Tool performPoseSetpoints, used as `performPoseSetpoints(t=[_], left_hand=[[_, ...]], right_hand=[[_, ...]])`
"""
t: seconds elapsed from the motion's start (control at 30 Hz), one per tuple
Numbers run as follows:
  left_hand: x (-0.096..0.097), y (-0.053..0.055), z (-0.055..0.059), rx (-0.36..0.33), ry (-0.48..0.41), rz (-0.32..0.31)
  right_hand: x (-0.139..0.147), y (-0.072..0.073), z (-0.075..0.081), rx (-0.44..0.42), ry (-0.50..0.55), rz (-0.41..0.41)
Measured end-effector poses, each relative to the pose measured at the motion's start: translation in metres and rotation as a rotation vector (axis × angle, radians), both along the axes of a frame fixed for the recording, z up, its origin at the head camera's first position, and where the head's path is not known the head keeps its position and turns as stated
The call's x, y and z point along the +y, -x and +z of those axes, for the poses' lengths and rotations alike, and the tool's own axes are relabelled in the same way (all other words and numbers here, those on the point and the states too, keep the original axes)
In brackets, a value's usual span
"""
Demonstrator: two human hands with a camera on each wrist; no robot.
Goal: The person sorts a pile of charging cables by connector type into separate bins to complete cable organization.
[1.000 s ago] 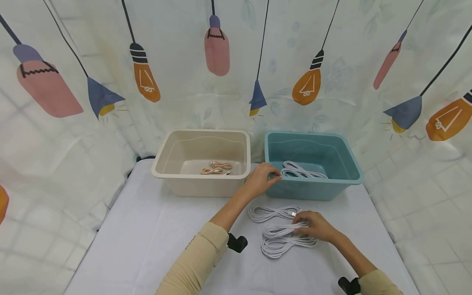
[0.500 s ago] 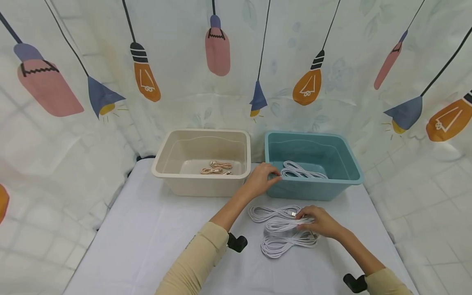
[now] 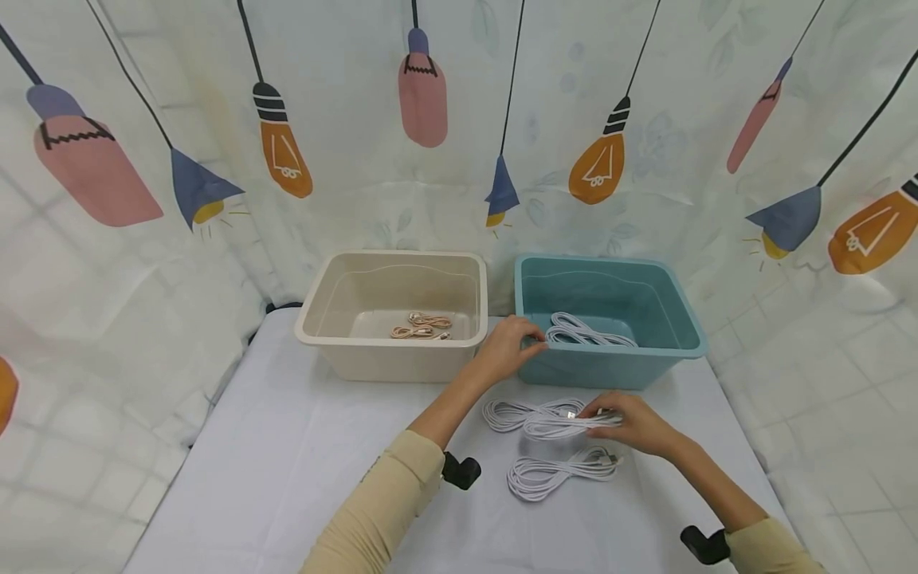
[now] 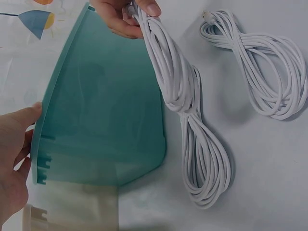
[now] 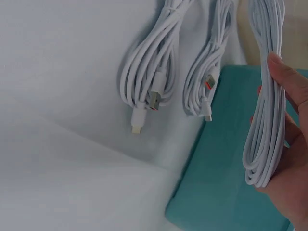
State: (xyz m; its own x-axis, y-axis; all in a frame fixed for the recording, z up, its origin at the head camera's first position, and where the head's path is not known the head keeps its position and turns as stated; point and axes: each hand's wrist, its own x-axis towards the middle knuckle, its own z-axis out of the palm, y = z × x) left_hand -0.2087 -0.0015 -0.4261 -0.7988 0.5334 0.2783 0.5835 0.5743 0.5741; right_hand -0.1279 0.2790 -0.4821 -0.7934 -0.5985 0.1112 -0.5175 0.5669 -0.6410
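Observation:
My right hand (image 3: pixel 634 422) pinches a bundled white USB cable (image 5: pixel 264 139) by one end, holding it just above the table. In the head view it partly covers another white cable bundle (image 3: pixel 505 414) that lies near the teal bin (image 3: pixel 610 371). Closer to me rests one more white cable bundle (image 3: pixel 534 481), its metal plug showing. At the teal bin's front left corner, my left hand (image 3: pixel 505 351) grips the rim with thumb and fingers. Several loops of white cable (image 3: pixel 584 332) lie inside that bin.
Left of the teal bin stands a beige bin (image 3: pixel 394 363) holding small tan cables (image 3: pixel 423 325). Both bins sit at the back of the white-covered table (image 3: pixel 287 462), before a printed curtain (image 3: pixel 430 199). Black wrist mounts (image 3: pixel 461 472) sit on both forearms.
My right hand has lifted the white cable off the nearest bundle and carried it slightly back and right, toward the teal bin. My left hand has stayed on the rim.

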Motion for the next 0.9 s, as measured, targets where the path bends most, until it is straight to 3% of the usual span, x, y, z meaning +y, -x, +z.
performPoseSetpoints(t=[0.37,0.9], left_hand=[[0.0,0.001,0.0,0.002,0.005,-0.005],[-0.001,0.002,0.0,0.004,-0.001,-0.011]], right_hand=[[0.007,0.001,0.018,0.089,0.016,0.034],[0.012,0.005,0.048,0.129,0.026,0.033]])
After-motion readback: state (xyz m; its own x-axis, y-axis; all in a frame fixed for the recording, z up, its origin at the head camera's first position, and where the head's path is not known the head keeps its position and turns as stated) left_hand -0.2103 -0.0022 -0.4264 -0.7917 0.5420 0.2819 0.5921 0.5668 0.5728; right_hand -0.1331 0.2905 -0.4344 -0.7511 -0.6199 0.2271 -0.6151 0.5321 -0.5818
